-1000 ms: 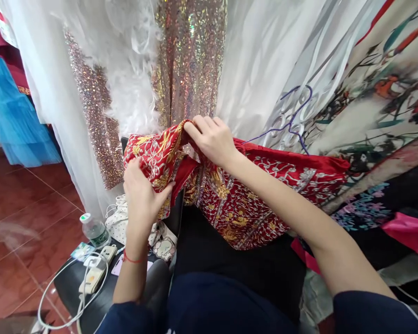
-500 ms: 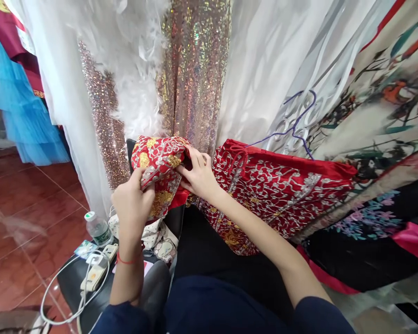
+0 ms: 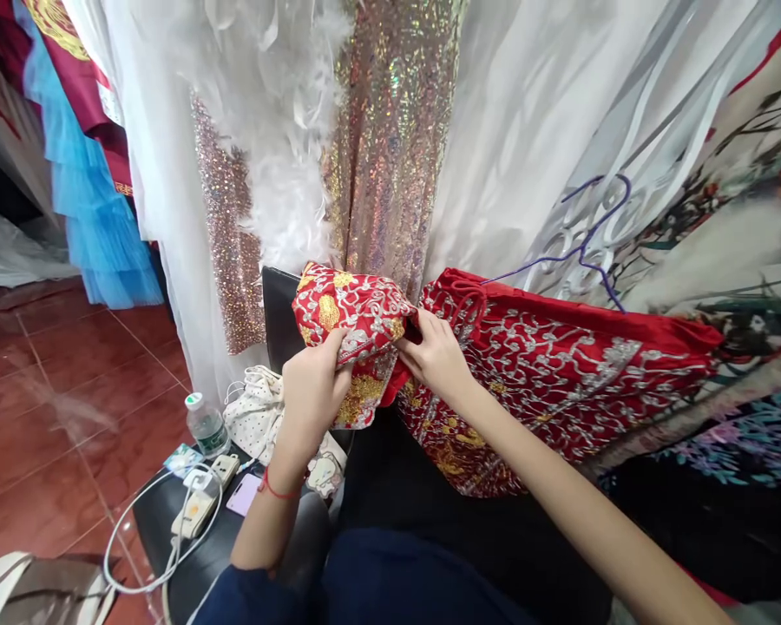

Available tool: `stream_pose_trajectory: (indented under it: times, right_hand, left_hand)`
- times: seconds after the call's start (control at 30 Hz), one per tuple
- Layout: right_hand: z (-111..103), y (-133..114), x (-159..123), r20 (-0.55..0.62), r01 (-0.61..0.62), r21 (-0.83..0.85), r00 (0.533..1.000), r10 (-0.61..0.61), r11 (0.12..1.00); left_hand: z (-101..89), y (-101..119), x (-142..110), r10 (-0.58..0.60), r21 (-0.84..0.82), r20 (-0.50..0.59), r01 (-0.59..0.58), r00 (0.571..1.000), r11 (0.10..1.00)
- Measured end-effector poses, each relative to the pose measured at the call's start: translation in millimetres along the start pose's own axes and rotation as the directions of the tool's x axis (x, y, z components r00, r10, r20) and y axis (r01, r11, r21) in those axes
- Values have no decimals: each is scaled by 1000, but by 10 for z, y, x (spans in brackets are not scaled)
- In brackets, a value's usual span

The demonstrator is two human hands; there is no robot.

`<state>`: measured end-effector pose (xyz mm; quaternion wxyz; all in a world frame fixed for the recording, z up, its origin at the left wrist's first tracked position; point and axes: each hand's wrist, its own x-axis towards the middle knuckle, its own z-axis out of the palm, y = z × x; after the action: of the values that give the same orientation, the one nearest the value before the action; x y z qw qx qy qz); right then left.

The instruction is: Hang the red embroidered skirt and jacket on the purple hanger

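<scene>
Left hand [image 3: 312, 391] clamped on bunched red garment [image 3: 547, 365], right hand [image 3: 436, 356] just beside it pinching the same fold, rest draped rightward; probably soft, limp, weighty with embroidery, snag-prone, best gripped at plain hems, not beadwork.

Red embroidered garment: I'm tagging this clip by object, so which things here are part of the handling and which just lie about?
In hand:
- red embroidered garment, gripped at its bunched end
- left hand
- right hand

Lying about:
- purple hanger, behind the garment
- water bottle
- power strip with white cables
- phone
- spotted white bag
- sequinned dress, hanging
</scene>
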<state>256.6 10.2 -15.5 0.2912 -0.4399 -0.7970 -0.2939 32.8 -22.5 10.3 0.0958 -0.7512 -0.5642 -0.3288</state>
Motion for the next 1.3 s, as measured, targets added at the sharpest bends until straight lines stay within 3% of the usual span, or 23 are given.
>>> stream_pose_trajectory:
  times: [0.13,0.23,0.37,0.43,0.5,0.6,0.7,0.77,0.83,0.9,0.97,1.07,1.13,1.2,1.3]
  right_hand:
    - [-21,-52,-10,-27,-36,-15,999,36,999]
    - [8,-35,143,-36,-146,25,988,147,989]
    - [101,135,471,57,-388,200,921,385,900]
    - [156,283,629,113,-465,339,883,455,818]
    - [198,466,757,150,-474,441,876,458,762]
    - [211,782,868,171,-424,501,903,394,755]
    - [166,1096,852,203,-283,532,958,204,798]
    - [124,1260,784,194,-184,480,976,101,858]
    - [89,1369,708,143,-158,322,983,117,933]
    - [68,1430,658,95,-185,107,980,175,977]
    - [57,1464,646,108,-238,-95,963,247,967]
    - [41,1493,688,262,-338,-262,876,404,904]
    - [27,1502,724,402,-365,-310,786,469,878]
    - [11,1500,743,482,-356,-334,731,482,873]
    - [-31,1471,724,489,-335,-330,739,463,883]
  left_hand:
    - [8,41,15,-3,-45,-13,2,1000,999]
    - [-19,60,-27,27,-150,-39,-33,999,988]
    - [15,133,-127,199,-169,-130,-220,971,961]
    - [109,181,-65,203,-76,-165,-217,965,973]
    - [216,216,146,156,-14,-149,-160,976,987]
    - [270,240,699,73,20,-38,-72,997,997]
    - [192,301,1332,1,96,-19,1,1000,995]
    - [160,392,1702,52,147,22,-54,998,988]
    - [185,506,1991,156,163,125,-175,980,971]
    - [249,616,2191,260,143,252,-301,932,943]
    - [314,704,2316,350,95,369,-409,861,907]
    - [396,786,2444,496,-77,469,-526,730,847]
    - [459,819,2536,564,-176,465,-553,682,814]
    - [536,843,2644,544,-155,447,-538,710,829]
    - [653,858,2827,411,-2,395,-446,822,895]
